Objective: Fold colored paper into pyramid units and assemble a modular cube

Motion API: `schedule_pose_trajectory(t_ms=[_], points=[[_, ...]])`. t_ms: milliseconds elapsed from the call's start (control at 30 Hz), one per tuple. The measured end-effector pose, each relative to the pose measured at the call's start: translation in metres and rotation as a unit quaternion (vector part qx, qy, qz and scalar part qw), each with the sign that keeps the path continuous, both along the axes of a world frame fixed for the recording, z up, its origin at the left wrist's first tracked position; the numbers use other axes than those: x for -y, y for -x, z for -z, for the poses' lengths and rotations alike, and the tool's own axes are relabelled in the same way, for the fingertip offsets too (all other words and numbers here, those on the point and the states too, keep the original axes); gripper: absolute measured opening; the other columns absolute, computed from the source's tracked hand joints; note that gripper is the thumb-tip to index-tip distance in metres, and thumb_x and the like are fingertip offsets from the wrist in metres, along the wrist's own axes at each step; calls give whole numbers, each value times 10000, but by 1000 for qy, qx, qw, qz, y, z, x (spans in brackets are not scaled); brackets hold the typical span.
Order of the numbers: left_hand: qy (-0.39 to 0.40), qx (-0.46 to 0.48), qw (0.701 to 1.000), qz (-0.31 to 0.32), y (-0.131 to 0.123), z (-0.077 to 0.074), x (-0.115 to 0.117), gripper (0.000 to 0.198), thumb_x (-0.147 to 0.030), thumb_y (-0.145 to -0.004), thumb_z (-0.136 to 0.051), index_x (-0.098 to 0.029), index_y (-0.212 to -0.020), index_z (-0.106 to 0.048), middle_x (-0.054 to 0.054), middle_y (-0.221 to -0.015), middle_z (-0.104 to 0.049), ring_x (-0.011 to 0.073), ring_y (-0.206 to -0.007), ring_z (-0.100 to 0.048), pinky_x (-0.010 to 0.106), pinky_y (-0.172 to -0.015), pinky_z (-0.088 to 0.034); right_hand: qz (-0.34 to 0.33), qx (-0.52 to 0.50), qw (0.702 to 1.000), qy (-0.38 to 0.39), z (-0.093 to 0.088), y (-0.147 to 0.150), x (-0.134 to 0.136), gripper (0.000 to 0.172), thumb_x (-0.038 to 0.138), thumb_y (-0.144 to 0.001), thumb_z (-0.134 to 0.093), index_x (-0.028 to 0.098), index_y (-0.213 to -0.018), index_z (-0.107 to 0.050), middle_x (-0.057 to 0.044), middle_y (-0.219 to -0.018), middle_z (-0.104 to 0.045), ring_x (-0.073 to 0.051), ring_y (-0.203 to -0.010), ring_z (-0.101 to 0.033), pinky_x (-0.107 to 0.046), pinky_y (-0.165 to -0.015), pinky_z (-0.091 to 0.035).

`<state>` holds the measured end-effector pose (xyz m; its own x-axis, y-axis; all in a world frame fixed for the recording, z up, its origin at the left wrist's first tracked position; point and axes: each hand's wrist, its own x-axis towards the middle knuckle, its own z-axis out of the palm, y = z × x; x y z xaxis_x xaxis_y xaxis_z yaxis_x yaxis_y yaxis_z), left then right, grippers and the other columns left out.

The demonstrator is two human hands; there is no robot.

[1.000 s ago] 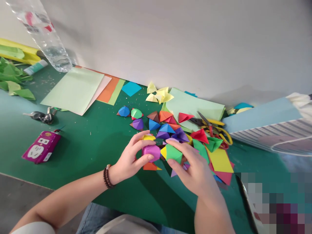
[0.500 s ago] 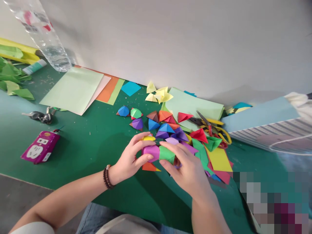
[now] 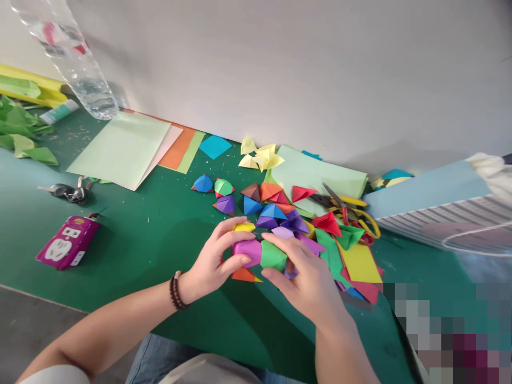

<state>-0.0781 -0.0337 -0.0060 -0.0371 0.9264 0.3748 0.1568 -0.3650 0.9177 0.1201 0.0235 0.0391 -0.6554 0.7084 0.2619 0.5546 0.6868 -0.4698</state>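
My left hand and my right hand hold a folded-paper assembly between them. The left grips its purple module, with a yellow module on top under the fingers. The right grips the green module, pressed against the purple one. Part of the assembly is hidden by my fingers. An orange-red paper module lies on the table just below my left hand. A loose heap of multicoloured paper modules spreads beyond both hands.
A green table mat carries stacked paper sheets, yellow-handled scissors, keys and a magenta power strip. A plastic bottle stands at the far left. A striped bag sits at the right, against a white wall.
My right hand has moved left, bringing the green module up against the purple one. The two now sit end to end instead of at an angle. The left hand has barely moved.
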Motion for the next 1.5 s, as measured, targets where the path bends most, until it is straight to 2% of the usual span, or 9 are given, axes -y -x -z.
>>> schedule_pose_trajectory(t_ms=[100,200,300,600,733,900,1100,1300,1500], points=[[-6,-2,1000,-4,1,0,0,405,-494,-911,-549,-228,-1209,-617,136,-1383,-505,269,-1325,-475,469,-1120,-402,-3,-12,1000,-10,0,-2,-1,599,537,-874,-605,246,-1381,-477,-132,-1198,-632,-247,-948,-677,-302,-597,-569],[-3,-2,1000,-3,1,0,0,403,-484,-914,-551,-226,-1217,-615,136,-1373,-513,271,-1325,-475,467,-1118,-406,-13,-39,998,-44,0,1,1,495,426,-885,-634,253,-1331,-505,-136,-1301,-584,-285,-1175,-601,-368,-788,-586],[-1,0,1000,-6,0,1,0,402,-482,-913,-554,-227,-1218,-614,133,-1363,-521,275,-1322,-476,475,-1117,-406,-25,-46,997,-60,1,4,4,352,314,-902,-622,258,-1243,-557,-109,-1239,-629,-260,-1145,-626,-410,-910,-555],[-4,-2,1000,-8,-2,4,1,398,-470,-912,-563,-230,-1226,-607,133,-1377,-500,267,-1312,-483,473,-1111,-412,-17,-42,997,-65,3,7,7,272,276,-906,-614,249,-1176,-596,-98,-1148,-672,-244,-1059,-669,-417,-912,-562],[-12,6,1000,-14,-3,4,3,387,-469,-913,-560,-236,-1219,-608,130,-1381,-497,268,-1299,-490,479,-1108,-412,-13,-67,997,-41,2,6,7,332,306,-892,-629,249,-1215,-572,-100,-1167,-680,-256,-1089,-663,-392,-871,-578],[-22,9,1000,-16,-1,5,4,399,-486,-917,-539,-238,-1223,-602,135,-1399,-482,291,-1334,-452,493,-1103,-415,0,-88,996,24,-1,-1,4,469,398,-890,-622,268,-1327,-509,-117,-1316,-616,-290,-1194,-609,-350,-748,-597],[-44,0,999,-29,0,5,2,407,-490,-906,-553,-240,-1224,-601,139,-1415,-465,286,-1317,-469,491,-1094,-420,-23,-71,996,-47,-7,3,5,311,284,-894,-635,269,-1202,-595,-114,-1340,-571,-262,-1161,-618,-431,-942,-536],[-37,-9,998,-50,0,6,2,404,-491,-897,-570,-234,-1205,-606,140,-1402,-477,283,-1303,-484,488,-1089,-426,-23,-63,996,-53,-6,10,4,257,262,-888,-638,253,-1141,-596,-104,-1220,-638,-266,-1144,-619,-443,-936,-533],[-11,3,999,-43,-1,6,2,392,-486,-901,-568,-235,-1199,-615,136,-1402,-484,284,-1306,-484,491,-1092,-427,-27,-54,996,-61,-6,11,1,201,275,-885,-638,259,-1085,-616,-83,-1109,-674,-252,-1073,-653,-419,-900,-551]])
